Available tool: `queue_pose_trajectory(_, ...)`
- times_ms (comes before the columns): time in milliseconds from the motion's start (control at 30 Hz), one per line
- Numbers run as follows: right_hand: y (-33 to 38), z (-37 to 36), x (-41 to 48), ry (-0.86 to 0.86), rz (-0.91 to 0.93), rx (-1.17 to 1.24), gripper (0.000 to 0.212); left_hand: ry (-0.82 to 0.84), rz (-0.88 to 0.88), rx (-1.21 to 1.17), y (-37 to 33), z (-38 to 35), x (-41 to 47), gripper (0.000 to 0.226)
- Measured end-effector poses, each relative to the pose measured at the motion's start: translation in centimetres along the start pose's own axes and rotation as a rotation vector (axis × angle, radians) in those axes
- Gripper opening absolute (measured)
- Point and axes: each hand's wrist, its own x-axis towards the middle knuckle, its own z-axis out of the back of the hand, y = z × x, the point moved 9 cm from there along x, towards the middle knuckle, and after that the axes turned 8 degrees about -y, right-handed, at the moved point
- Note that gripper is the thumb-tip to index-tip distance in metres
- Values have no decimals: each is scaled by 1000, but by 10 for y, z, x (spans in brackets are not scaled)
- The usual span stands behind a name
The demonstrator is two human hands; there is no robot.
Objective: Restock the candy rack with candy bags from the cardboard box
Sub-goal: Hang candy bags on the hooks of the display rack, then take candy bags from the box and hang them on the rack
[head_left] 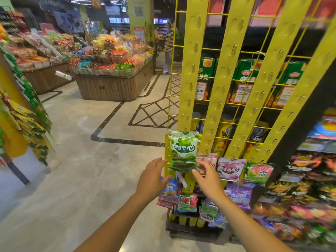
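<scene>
A green candy bag [184,147] hangs from a clip on the leftmost yellow strip [190,73] of the candy rack. My left hand [151,176] is just left of the bag's lower edge, fingers straight and apart, holding nothing. My right hand [207,176] is at the bag's lower right corner with relaxed fingers; I cannot tell whether it touches the bag. Further bags hang lower on the strips: a purple one [230,169], a green and pink one [259,172], a blue one [170,188]. No cardboard box is in view.
The yellow wire grid [241,51] behind the strips backs onto shelves of green boxes. Snack shelves stand at the right [309,179]. A wooden candy island [112,82] stands across the tiled floor, and a hanging snack display [23,113] is at the left. A person [169,44] stands far back.
</scene>
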Motion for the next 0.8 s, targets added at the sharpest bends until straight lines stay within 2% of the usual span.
queue_pose_trajectory(167, -10, 28, -38, -39, 34, -198, 45, 28, -196, 198, -19, -15, -20, 73)
queue_pose_trajectory(367, -61, 70, -101, -56, -48, -385, 56, 189, -311, 198, -59, -75, -58, 75)
queue_pose_trajectory(800, -225, 177, -260, -159, -410, -379, 58, 547, -564, 193, -195, -221, -196, 72)
